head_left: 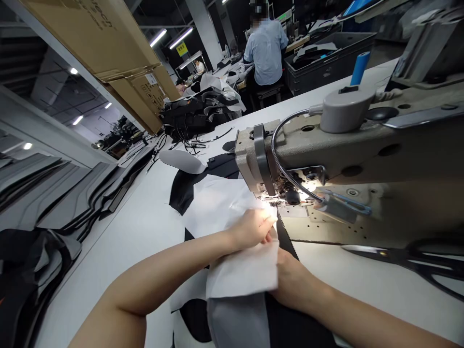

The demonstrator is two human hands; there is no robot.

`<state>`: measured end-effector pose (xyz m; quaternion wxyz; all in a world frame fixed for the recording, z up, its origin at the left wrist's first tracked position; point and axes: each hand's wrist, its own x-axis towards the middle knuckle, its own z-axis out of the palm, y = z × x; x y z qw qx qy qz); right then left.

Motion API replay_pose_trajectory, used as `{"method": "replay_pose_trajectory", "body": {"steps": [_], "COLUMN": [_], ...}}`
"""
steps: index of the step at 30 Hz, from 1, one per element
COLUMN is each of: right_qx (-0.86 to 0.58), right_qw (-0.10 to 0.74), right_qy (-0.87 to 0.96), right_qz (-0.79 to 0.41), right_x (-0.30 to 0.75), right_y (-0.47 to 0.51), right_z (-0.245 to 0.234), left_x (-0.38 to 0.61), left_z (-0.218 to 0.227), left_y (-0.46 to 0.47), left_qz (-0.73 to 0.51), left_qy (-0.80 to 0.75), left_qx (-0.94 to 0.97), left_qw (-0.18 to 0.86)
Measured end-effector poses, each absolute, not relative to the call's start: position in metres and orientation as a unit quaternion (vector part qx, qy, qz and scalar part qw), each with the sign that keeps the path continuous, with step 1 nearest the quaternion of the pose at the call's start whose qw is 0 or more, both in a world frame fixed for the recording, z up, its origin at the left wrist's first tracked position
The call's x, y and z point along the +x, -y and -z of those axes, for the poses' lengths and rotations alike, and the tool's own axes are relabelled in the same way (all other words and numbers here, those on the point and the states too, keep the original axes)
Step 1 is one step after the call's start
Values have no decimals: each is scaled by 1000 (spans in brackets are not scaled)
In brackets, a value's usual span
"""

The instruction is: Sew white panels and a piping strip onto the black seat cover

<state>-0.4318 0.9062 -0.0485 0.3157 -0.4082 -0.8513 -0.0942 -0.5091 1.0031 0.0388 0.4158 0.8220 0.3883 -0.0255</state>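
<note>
Leftward, panels (pixel 83 191): grey and black, layered, well left of the machine (pixel 348 150).
Carton (pixel 119 48): brown, behind the machine and to its left.
White cloth (pixel 213 208): on the bench (pixel 134 232), just left of the machine, overlying grey and black pieces (pixel 239 319).
Left hand (pixel 252 229): just before the machine's lit needle area, fingers bunched narrow, pinching the white cloth.
Right hand (pixel 295 280): near side of the machine, fingers hidden beneath the white cloth; cannot tell its grip.
Scissors (pixel 395 256): on the bench, near side of the machine.
</note>
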Motion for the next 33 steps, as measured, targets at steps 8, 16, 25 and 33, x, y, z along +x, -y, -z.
{"method": "replay_pose_trajectory", "body": {"steps": [8, 16, 25, 33], "right_qx": [-390, -398, -388, -403], "right_qw": [300, 345, 353, 337], "right_qy": [851, 837, 844, 842], "right_qz": [183, 150, 113, 121], "right_x": [-422, -423, -421, -423], "right_y": [-904, -904, -903, -904], "right_z": [43, 49, 47, 46], "left_x": [-540, -534, -528, -527], "left_z": [-8, -22, -35, -12], "left_y": [-1010, -996, -1018, -1014], "left_qz": [-23, 74, 115, 31], "left_qy": [-201, -268, -151, -256], "left_qx": [977, 961, 981, 961], "left_qw": [-65, -2, -30, -97]}}
